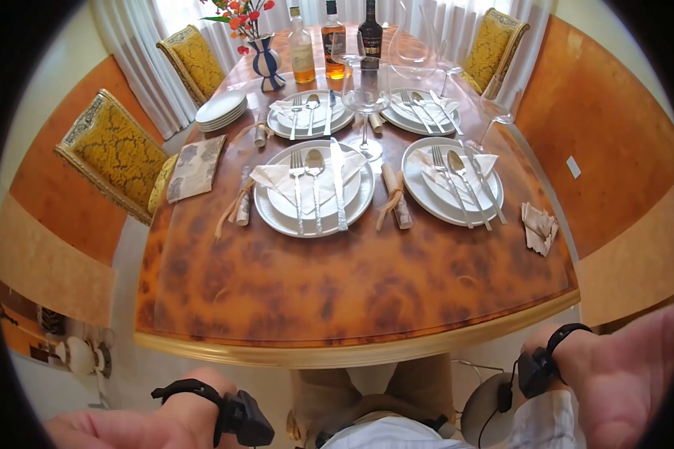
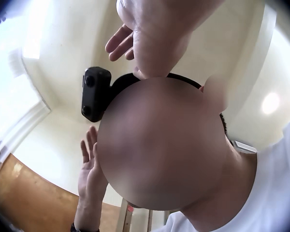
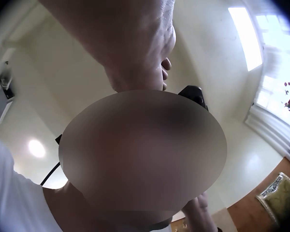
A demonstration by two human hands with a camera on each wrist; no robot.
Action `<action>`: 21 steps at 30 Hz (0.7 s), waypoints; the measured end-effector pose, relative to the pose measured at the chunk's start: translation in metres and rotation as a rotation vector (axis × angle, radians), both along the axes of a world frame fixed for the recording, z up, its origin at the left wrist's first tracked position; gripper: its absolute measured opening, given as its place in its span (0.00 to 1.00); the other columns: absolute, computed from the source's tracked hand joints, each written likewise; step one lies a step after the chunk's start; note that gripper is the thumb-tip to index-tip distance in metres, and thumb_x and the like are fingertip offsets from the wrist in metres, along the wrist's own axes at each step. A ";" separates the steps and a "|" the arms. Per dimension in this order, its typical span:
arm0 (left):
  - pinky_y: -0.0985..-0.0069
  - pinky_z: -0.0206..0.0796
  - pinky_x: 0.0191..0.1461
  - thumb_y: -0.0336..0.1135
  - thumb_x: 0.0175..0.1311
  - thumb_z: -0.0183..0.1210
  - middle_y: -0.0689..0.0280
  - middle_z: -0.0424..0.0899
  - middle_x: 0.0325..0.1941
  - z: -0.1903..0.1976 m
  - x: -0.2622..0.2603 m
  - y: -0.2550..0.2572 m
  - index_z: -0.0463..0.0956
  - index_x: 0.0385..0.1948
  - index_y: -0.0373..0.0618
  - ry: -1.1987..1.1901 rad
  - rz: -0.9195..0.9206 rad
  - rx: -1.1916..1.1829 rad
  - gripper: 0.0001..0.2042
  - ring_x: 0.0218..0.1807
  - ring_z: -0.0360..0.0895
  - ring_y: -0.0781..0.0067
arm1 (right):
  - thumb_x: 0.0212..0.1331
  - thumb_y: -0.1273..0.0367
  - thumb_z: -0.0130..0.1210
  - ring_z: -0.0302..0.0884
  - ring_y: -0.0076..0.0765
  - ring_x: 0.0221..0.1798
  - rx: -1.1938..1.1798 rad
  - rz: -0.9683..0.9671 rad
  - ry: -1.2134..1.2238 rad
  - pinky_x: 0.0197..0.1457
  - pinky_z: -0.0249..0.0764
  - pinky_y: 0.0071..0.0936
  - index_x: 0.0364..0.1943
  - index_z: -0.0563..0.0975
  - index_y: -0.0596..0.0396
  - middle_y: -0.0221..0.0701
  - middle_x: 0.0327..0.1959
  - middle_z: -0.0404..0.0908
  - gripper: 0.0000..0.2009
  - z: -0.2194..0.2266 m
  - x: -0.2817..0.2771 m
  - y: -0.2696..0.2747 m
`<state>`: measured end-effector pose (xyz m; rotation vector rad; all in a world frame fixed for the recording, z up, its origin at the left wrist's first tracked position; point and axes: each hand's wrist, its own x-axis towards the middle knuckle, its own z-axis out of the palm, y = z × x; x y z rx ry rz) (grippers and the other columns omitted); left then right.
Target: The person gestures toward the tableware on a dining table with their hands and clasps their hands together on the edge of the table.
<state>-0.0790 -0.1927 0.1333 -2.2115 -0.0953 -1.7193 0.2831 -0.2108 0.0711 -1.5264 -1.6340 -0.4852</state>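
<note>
Both hands are raised beside the person's head, away from the table. My left hand [image 2: 159, 36] is by the black headband [image 2: 123, 83], its fingers loosely extended and holding nothing visible. On the other side of the head, my right hand [image 2: 88, 174] has its fingers straight near the black head camera [image 2: 96, 94]. In the head view, the left hand [image 1: 127, 428] is at the lower left edge and the right hand [image 1: 629, 370] at the lower right, each partly cut off. Black wrist straps with cameras are on both wrists.
A glossy wooden table [image 1: 337, 292] has several place settings, such as a plate [image 1: 266, 217] with napkin and cutlery. Rolled napkins [image 1: 397, 198], large wine glasses [image 1: 365, 97], bottles [image 1: 302, 49], a flower vase [image 1: 266, 66] and stacked plates [image 1: 222, 109] stand around. Yellow chairs [image 1: 116, 157] flank it.
</note>
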 end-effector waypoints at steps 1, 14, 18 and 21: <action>0.64 0.88 0.42 0.49 0.88 0.31 0.39 0.77 0.57 0.002 -0.009 -0.006 0.59 0.69 0.42 0.095 0.008 -0.037 0.23 0.48 0.86 0.50 | 0.70 0.75 0.52 0.67 0.45 0.77 0.003 0.003 -0.001 0.83 0.55 0.39 0.73 0.71 0.61 0.37 0.74 0.73 0.26 0.000 0.001 -0.002; 0.67 0.83 0.31 0.51 0.88 0.32 0.43 0.79 0.52 0.008 -0.009 -0.019 0.61 0.67 0.42 0.109 0.214 -0.085 0.23 0.38 0.86 0.52 | 0.70 0.75 0.52 0.69 0.45 0.75 0.029 0.062 0.008 0.82 0.57 0.40 0.72 0.71 0.61 0.38 0.73 0.74 0.25 -0.004 0.007 -0.009; 0.67 0.83 0.30 0.51 0.88 0.32 0.44 0.80 0.51 0.011 -0.002 -0.018 0.61 0.67 0.42 0.098 0.243 -0.095 0.23 0.37 0.86 0.52 | 0.70 0.75 0.52 0.69 0.45 0.75 0.038 0.078 0.006 0.81 0.57 0.40 0.72 0.72 0.62 0.38 0.72 0.74 0.25 -0.013 0.028 -0.031; 0.67 0.82 0.29 0.51 0.88 0.32 0.44 0.80 0.51 0.008 -0.006 -0.020 0.61 0.67 0.42 0.092 0.260 -0.098 0.23 0.36 0.86 0.53 | 0.70 0.75 0.52 0.69 0.45 0.74 0.048 0.084 0.007 0.81 0.58 0.40 0.71 0.72 0.62 0.38 0.72 0.75 0.25 -0.013 0.027 -0.031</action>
